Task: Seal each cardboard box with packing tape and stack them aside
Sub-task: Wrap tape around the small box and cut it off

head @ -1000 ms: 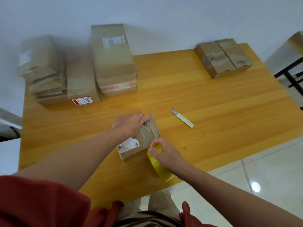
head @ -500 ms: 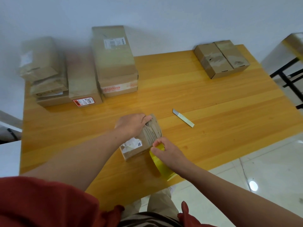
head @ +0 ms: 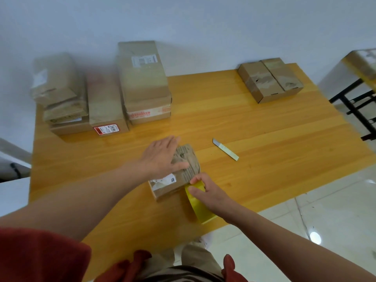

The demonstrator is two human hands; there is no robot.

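Note:
A small cardboard box (head: 184, 171) with a white label lies on the wooden table (head: 244, 123) near its front edge. My left hand (head: 162, 157) lies flat on the box's top with fingers straight and spread. My right hand (head: 205, 192) grips a roll of yellow packing tape (head: 198, 204) held against the box's near right corner. The tape roll stands on edge, partly hidden by my fingers.
A small knife (head: 225, 152) lies right of the box. Several cardboard boxes (head: 142, 82) are stacked at the table's back left. Two small boxes (head: 268, 79) sit side by side at the back right. Another table (head: 358, 66) stands at the far right.
My left hand has opened from a curled hold on the box's far end to lie flat with straight fingers. My right hand and the tape roll have stayed at the box's near corner.

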